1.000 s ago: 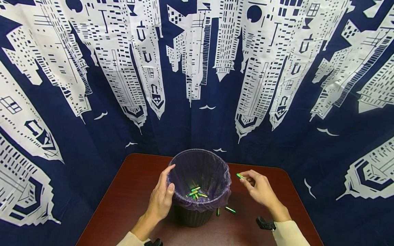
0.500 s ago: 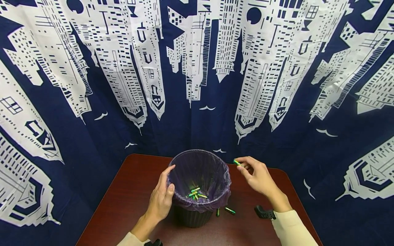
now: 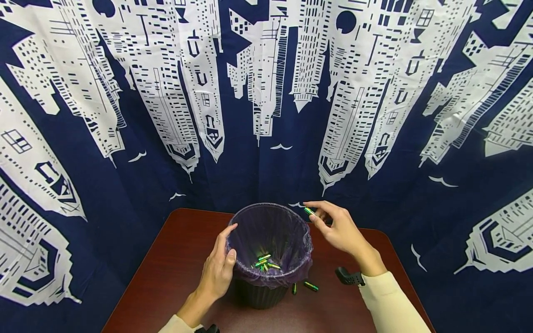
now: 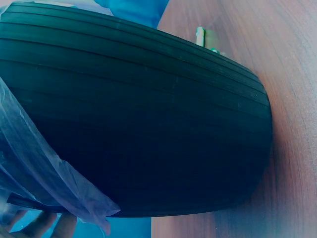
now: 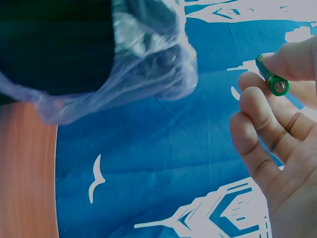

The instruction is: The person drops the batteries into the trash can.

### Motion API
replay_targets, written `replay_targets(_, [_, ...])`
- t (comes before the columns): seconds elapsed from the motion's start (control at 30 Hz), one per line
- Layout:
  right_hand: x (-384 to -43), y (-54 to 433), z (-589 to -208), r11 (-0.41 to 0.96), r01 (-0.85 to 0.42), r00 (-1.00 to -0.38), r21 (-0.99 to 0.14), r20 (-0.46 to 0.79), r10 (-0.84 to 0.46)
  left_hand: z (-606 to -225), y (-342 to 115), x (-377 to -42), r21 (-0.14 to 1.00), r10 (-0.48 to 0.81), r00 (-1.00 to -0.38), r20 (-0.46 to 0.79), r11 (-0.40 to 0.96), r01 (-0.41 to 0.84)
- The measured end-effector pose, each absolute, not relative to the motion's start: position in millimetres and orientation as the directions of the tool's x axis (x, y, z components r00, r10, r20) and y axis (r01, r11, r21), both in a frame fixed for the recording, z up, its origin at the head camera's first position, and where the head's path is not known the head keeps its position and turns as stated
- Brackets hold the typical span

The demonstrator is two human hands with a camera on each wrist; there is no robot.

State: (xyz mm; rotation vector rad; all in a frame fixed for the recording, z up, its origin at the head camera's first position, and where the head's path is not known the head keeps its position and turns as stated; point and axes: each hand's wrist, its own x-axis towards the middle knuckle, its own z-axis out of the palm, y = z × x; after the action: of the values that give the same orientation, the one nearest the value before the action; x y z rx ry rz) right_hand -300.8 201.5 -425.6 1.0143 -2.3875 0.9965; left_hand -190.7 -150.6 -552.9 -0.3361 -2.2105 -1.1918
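Note:
A dark ribbed trash can (image 3: 261, 296) stands on the table, lined with a thin purple bag (image 3: 306, 266). My left hand (image 3: 217, 268) holds it at the left rim; in the left wrist view its fingers (image 4: 42, 223) show by the liner's edge. Between thumb and fingers, my right hand (image 3: 339, 229) pinches a green battery (image 3: 309, 211) just beyond the rim's right side. The right wrist view shows that battery (image 5: 272, 77) end-on. Several green-and-gold batteries (image 3: 263, 261) lie at the bottom of the can.
Two more batteries lie on the table right of the can, one short-looking battery (image 3: 294, 288) close to its base and another battery (image 3: 311, 286) beside it. The reddish-brown table (image 3: 187, 231) meets a navy curtain (image 3: 258, 175) with white buildings behind.
My right hand has risen and moved left toward the can's rim, carrying the battery. My left hand and the can have stayed put.

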Motion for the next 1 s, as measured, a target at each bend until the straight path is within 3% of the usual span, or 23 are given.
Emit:
replay_targets(0.7, [-308.3,139.4,-389.1,0.4,-0.805,-0.585,-0.438,0.475,-0.657,-553.7,-150.8,-191.3,0.662,-0.058,-0.784,0.618,0.576,0.48])
replay_targets(1.0, [-316.4,118.8,-383.7,0.388,-0.828,-0.554,-0.405,0.477,-0.683,-553.1,-150.8,-190.0,0.692,-0.058,-0.808,0.586,0.553,0.463])
